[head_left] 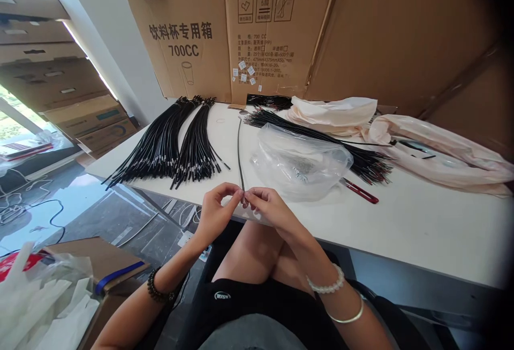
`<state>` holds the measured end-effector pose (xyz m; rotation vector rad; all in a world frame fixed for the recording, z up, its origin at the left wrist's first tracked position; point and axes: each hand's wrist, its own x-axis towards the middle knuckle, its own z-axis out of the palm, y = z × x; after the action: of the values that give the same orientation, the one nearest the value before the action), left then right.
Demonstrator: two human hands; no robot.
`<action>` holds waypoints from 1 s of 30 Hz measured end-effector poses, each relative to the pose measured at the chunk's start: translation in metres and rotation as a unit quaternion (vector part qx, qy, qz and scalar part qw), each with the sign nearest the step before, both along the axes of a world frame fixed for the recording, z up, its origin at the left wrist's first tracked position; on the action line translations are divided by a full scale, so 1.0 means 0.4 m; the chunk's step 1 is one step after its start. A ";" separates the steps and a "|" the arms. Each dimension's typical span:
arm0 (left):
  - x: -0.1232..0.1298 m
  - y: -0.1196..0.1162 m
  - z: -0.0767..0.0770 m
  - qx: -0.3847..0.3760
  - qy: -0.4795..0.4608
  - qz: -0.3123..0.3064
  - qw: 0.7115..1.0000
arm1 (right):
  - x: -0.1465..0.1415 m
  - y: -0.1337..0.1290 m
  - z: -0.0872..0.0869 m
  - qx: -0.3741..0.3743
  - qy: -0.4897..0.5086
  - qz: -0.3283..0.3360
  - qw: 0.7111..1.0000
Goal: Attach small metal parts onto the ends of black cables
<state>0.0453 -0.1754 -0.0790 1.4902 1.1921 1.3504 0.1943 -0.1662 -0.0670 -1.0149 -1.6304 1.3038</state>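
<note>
A single thin black cable (240, 152) runs from the middle of the white table (209, 195) toward me. At its near end, by the table's front edge, my left hand (220, 206) and my right hand (268, 206) meet, fingertips pinched around the cable end. What exactly sits between the fingertips is too small to make out. Just right of my hands lies a clear plastic bag (303, 160) with small parts inside. Two bundles of black cables, a larger bundle (155, 141) and a smaller bundle (198, 144), spread out to the left.
Another cable bundle (333, 149) lies behind the bag, near a red-handled cutter (361, 190). Pale plastic wrapping (437, 152) covers the right rear. A large cardboard box (265, 34) walls off the back. A carton with plastic bags (48, 296) stands at lower left.
</note>
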 end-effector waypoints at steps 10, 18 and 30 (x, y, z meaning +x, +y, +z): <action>0.023 -0.007 -0.012 -0.013 -0.078 0.014 0.997 | -0.004 -0.039 -0.011 0.158 -0.053 -0.074 0.983; 0.002 -0.008 0.012 -0.009 -0.067 -0.036 0.997 | 0.007 -0.038 0.006 0.209 -0.074 -0.087 0.971; 0.005 -0.020 -0.014 -0.027 -0.035 -0.119 0.992 | 0.022 -0.043 0.007 0.245 -0.122 -0.082 0.958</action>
<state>0.0472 -0.1835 -0.0847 1.4821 0.9645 1.1898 0.2031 -0.1834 -0.0644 -0.9962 -1.8822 0.6315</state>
